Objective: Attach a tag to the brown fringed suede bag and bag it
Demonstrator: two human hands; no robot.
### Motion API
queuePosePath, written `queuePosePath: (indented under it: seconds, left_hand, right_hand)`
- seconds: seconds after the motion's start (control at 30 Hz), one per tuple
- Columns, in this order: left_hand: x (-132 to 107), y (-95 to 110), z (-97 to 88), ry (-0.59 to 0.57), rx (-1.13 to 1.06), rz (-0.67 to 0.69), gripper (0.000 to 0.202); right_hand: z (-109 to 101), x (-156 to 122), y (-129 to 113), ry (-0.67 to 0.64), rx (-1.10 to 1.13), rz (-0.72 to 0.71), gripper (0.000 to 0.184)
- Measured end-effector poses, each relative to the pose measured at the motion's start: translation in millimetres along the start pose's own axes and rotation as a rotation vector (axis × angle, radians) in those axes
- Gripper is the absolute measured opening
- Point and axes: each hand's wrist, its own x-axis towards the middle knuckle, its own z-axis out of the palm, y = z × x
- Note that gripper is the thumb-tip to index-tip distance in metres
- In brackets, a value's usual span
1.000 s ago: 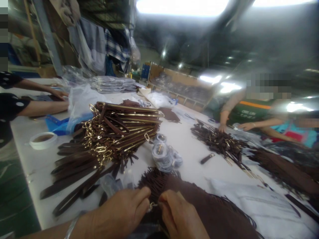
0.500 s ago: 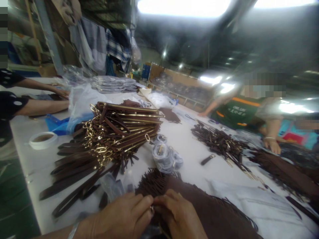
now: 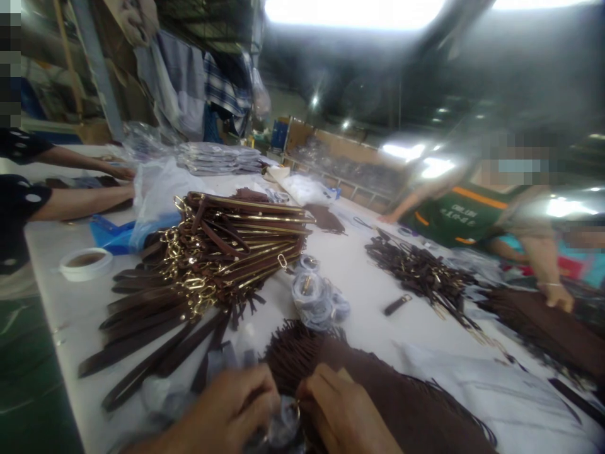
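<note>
Fringed brown piece lies on the white table, right of centre, nearest the person at work. From the left: a co-worker's 2 arms, in spotted dark sleeves, reach in toward a white plastic bag. Nearer me, 1 white tape roll by the table's left edge. Next, a heap of brown bags with gold zips; brown straps fan out beside it. Left hand: fingers half curled, clear plastic just beside the fingertips; blurred, so I cannot tell whether it has hold of anything. Plastic-wrapped coils beyond. Right hand: fingers drawn together, pinching a gold ring by the fringed brown piece. Farther right: 1 loose brown tab, a tangle of dark straps past it, white sheeting nearer. Far right, another person in a green apron has 1 hand at a fringed stack.
</note>
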Motion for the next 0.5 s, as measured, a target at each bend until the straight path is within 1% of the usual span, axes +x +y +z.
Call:
queuePosePath:
  seconds: [0.03, 0.07, 0.1, 0.17, 0.27, 0.37, 0.43, 0.5]
  left_hand:
    - [5, -4, 1.4, -0.006, -0.147, -0.107, 0.02]
    - [11, -7, 3.0, -0.014, -0.263, -0.177, 0.018]
    - [16, -10, 4.6, -0.044, -0.339, -0.213, 0.017]
    - [26, -14, 7.0, -0.119, -0.411, -0.234, 0.02]
    - [35, -16, 5.4, -0.257, -0.468, -0.27, 0.027]
    - [43, -17, -2.3, -0.409, -0.535, -0.346, 0.03]
    - [49, -18, -6.9, -0.492, -0.578, -0.401, 0.025]
    - [54, -18, -8.2, -0.542, -0.6, -0.441, 0.017]
  right_hand:
    - [6, -1, 3, 0.05, -0.005, -0.028, 0.023]
    - [11, -2, 6, 0.098, -0.011, -0.058, 0.024]
    - [16, -2, 8, 0.134, -0.02, -0.085, 0.024]
    - [22, -3, 11, 0.181, -0.058, -0.113, 0.023]
    - [20, -5, 10, 0.13, -0.13, -0.13, 0.02]
    - [14, -9, 7, 0.055, -0.113, -0.127, 0.016]
    - [13, -11, 6, 0.059, -0.075, -0.104, 0.014]
    - [15, -12, 7, 0.063, -0.061, -0.091, 0.013]
